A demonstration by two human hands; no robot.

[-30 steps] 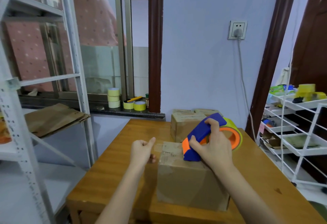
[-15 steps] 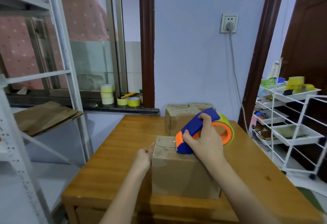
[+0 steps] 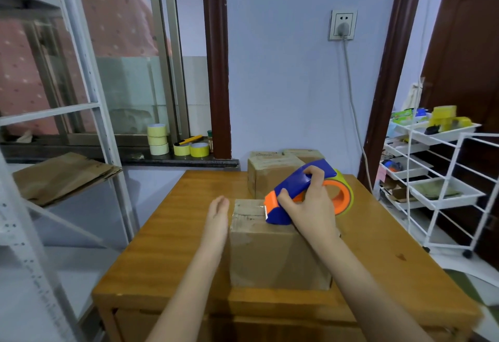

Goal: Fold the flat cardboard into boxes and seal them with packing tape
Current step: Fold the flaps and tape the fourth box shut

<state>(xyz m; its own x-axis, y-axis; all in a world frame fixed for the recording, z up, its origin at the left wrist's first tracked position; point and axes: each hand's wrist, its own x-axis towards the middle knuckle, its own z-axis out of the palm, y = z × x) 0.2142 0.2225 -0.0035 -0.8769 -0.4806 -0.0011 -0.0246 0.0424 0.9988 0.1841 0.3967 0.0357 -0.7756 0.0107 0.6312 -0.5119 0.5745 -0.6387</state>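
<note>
Fingers (image 3: 314, 179) curl round tape dispenser (image 3: 302, 193) atop box (image 3: 278, 255); left hand (image 3: 218, 213) flat.

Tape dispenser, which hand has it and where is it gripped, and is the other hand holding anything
The right hand grips the tape dispenser round its blue handle. The left hand holds nothing, fingers straight beside the cardboard box.

No legible text, label, brand, number or sign is present. Faint dark marks on the top of the rear cardboard box (image 3: 272, 164), at 12 o'clock from the near cardboard box (image 3: 278, 255), are too blurred to read.
</note>
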